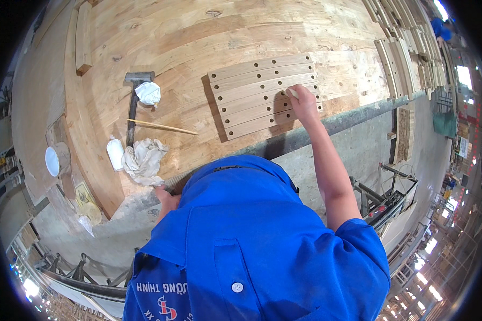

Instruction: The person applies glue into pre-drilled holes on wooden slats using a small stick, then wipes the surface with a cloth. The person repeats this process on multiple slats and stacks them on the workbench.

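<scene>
Several pale wooden slats (251, 97) lie side by side on the bench, with dark round holes near both ends and along the middle. Over their right part is my right hand (303, 104), fingers pinched on a small pale piece (292, 93) whose kind I cannot make out. My left hand (167, 200) rests at the bench's near edge beside a crumpled cream cloth (143, 160). Its visible fingers are stretched out and hold nothing I can see; the rest is partly hidden by my blue shirt.
Left of the slats lie a hammer (133, 109), a white crumpled wad (148, 93), a thin wooden stick (163, 127) and a white bottle (115, 153). A cup (52, 161) stands further left. More slats (395, 67) are stacked at the right; a wooden block (83, 40) lies far left.
</scene>
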A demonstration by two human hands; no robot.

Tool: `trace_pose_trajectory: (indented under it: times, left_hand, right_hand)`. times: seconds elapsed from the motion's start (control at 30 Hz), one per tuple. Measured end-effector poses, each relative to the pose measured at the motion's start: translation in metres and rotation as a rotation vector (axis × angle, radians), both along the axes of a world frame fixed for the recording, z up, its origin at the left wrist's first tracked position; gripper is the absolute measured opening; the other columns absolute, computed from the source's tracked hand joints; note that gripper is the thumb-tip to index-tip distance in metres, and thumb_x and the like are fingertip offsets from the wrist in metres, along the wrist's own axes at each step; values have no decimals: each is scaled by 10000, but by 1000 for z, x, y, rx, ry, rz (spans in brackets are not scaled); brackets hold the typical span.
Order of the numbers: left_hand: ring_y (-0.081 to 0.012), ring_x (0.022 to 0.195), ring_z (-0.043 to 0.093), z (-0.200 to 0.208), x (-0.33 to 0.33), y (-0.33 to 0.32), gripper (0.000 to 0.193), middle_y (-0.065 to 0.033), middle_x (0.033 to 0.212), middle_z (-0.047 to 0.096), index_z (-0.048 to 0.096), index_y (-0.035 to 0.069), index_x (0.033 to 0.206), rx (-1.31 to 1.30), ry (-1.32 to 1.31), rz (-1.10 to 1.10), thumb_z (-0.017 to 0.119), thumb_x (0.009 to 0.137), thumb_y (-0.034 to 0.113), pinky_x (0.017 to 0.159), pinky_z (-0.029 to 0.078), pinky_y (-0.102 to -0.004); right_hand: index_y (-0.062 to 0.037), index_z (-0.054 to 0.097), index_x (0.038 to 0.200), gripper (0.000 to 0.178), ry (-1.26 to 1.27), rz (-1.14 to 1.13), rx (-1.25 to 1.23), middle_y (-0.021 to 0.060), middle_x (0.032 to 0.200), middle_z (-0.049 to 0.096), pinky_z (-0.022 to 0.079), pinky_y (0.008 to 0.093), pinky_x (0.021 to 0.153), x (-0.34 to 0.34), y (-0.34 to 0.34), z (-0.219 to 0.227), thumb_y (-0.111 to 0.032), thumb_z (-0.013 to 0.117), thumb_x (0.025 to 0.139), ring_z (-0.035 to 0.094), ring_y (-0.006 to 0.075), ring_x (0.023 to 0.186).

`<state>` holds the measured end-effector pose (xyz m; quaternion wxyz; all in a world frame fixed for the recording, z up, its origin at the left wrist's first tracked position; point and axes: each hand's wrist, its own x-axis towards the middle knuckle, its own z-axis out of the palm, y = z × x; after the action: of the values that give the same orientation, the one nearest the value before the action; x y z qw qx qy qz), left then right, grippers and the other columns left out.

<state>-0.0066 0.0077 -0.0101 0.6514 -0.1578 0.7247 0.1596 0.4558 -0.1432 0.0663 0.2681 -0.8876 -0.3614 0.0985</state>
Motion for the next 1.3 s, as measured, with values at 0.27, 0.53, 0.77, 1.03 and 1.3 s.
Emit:
trace_pose_trajectory:
  times: [0.27,0.53,0.77,1.03,1.3]
  left_hand:
    - [-454,1254,454,19,13,6,612,-192,1416,426,418,129,1384,21,78,21,430,843,414,1037,349,-657]
    - [-460,1267,427,-25,-14,-2,609,-193,1417,404,390,157,1401,150,28,-77,449,830,360,1033,346,-664]
    - [-466,1258,433,-16,-8,-3,615,-202,1408,406,395,166,1400,168,-11,0,466,820,358,1038,345,-662]
    - [-463,1243,446,-16,-8,0,626,-199,1389,424,417,133,1368,60,-57,32,498,799,380,1031,363,-645]
    - [-396,1184,458,-5,-4,3,503,-136,1232,457,458,159,1195,131,79,-25,566,719,281,1054,364,-573]
  right_hand:
    - [-26,653,1004,167,32,-8,175,156,928,686,518,365,754,-12,-17,13,-148,668,891,666,325,865]
    - [-21,659,998,188,151,-46,62,171,912,684,516,360,753,-17,-28,14,-180,667,899,671,322,855]
    - [-12,640,966,181,77,-9,1,189,887,663,512,393,747,-16,-27,8,-171,675,884,655,344,848]
    - [-23,654,999,172,-67,57,160,159,925,675,515,376,768,-23,-33,14,-146,678,880,656,322,874]
    - [-8,657,980,161,209,-46,-18,168,913,674,513,349,760,-28,-53,20,-143,670,891,668,313,861]
